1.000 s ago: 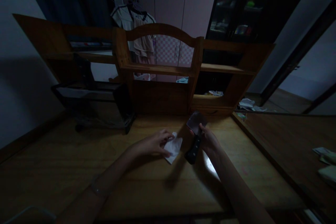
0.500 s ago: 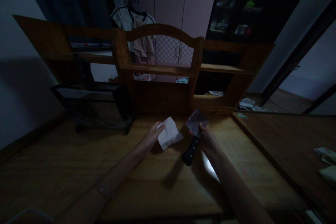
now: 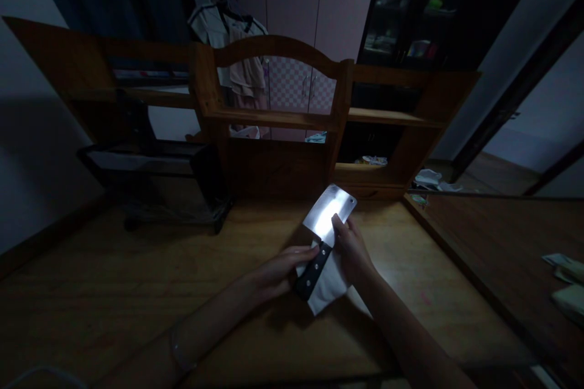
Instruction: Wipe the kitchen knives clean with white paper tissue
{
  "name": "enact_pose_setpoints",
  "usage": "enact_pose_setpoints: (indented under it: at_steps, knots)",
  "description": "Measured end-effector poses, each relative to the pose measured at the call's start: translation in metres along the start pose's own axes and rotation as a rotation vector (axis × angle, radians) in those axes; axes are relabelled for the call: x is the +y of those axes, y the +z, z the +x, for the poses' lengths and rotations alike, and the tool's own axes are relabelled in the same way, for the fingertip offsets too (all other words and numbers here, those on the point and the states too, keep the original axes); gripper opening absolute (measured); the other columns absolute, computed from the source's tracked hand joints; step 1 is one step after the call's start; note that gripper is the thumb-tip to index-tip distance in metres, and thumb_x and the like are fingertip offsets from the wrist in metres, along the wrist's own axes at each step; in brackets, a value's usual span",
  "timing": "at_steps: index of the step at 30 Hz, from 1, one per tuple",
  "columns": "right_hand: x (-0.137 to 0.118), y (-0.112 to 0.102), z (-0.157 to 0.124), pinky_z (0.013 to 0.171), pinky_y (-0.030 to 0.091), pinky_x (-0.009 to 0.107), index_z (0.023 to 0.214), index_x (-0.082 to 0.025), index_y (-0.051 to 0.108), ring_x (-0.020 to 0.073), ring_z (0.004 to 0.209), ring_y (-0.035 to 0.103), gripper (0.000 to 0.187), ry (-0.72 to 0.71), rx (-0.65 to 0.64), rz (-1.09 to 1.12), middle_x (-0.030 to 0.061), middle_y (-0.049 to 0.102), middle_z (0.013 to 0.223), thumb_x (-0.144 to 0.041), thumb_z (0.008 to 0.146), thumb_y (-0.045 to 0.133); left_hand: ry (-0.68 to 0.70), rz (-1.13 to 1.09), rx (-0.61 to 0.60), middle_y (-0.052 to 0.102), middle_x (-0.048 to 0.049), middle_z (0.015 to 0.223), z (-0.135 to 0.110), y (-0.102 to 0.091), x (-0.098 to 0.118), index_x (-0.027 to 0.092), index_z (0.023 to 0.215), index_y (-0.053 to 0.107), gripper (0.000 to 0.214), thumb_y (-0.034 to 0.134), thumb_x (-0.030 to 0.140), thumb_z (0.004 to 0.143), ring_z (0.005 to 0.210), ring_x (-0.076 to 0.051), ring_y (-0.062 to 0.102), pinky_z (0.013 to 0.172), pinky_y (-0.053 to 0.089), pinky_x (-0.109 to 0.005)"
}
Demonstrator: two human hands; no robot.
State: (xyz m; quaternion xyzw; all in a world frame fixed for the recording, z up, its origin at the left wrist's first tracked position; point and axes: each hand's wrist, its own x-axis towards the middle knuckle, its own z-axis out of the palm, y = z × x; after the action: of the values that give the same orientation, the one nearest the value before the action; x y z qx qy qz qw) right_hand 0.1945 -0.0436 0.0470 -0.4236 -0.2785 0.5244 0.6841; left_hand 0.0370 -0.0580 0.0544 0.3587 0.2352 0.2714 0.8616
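Observation:
A cleaver (image 3: pixel 325 214) with a shiny broad blade and a black riveted handle is held above the wooden desk, blade pointing away from me. My right hand (image 3: pixel 353 249) grips the blade near its spine, thumb on top. With the thumb on the handle's upper end, my left hand (image 3: pixel 285 268) is closed around a white tissue (image 3: pixel 329 287). The tissue lies under the handle and sticks out below it. My left fingers are partly hidden beneath the tissue and handle.
The desk (image 3: pixel 219 298) backs onto a wooden shelf unit (image 3: pixel 278 117). A dark rack on casters (image 3: pixel 155 182) stands at the left. To the right, past a raised edge, is a brown surface (image 3: pixel 502 243) with pale cloth-like items (image 3: pixel 568 282).
My left hand has brought the tissue rightwards under the cleaver's handle and now touches it. The cleaver has tilted, so its blade shines brightly.

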Motion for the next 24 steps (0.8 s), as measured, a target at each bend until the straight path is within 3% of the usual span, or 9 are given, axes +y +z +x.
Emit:
enact_pose_setpoints:
  at_steps: [4,10,24]
  knots:
    - [-0.006,-0.001,0.004,0.053,0.050,0.025,0.101,-0.022,0.054,0.0148,0.059,0.061,0.033,-0.034,0.049,0.041,-0.0019,0.065,0.075,-0.037,0.075,0.069,-0.030,-0.145,-0.002,0.068,-0.0135,0.101,0.004,-0.001,-0.001,0.007,0.105,0.065,0.029,0.064,0.026,0.083,0.087,-0.019,0.066,0.082,0.049,-0.027]
    - [-0.005,-0.006,0.016,0.058,0.051,0.021,0.103,-0.028,0.050,0.0121,0.067,0.064,0.035,-0.068,0.032,0.134,-0.0051,0.066,0.081,-0.031,0.074,0.070,0.008,-0.331,0.143,0.068,-0.0104,0.107,0.013,-0.009,-0.001,0.011,0.110,0.062,0.029,0.059,0.025,0.086,0.094,-0.022,0.066,0.090,0.049,-0.033]
    - [0.001,0.000,0.005,0.060,0.052,0.025,0.111,-0.024,0.053,0.0165,0.070,0.064,0.041,-0.099,0.022,-0.031,0.0007,0.067,0.087,-0.036,0.075,0.069,-0.070,-0.357,0.134,0.070,-0.0129,0.099,0.010,-0.011,0.001,0.007,0.114,0.060,0.039,0.060,0.034,0.085,0.089,-0.024,0.068,0.091,0.049,-0.035]
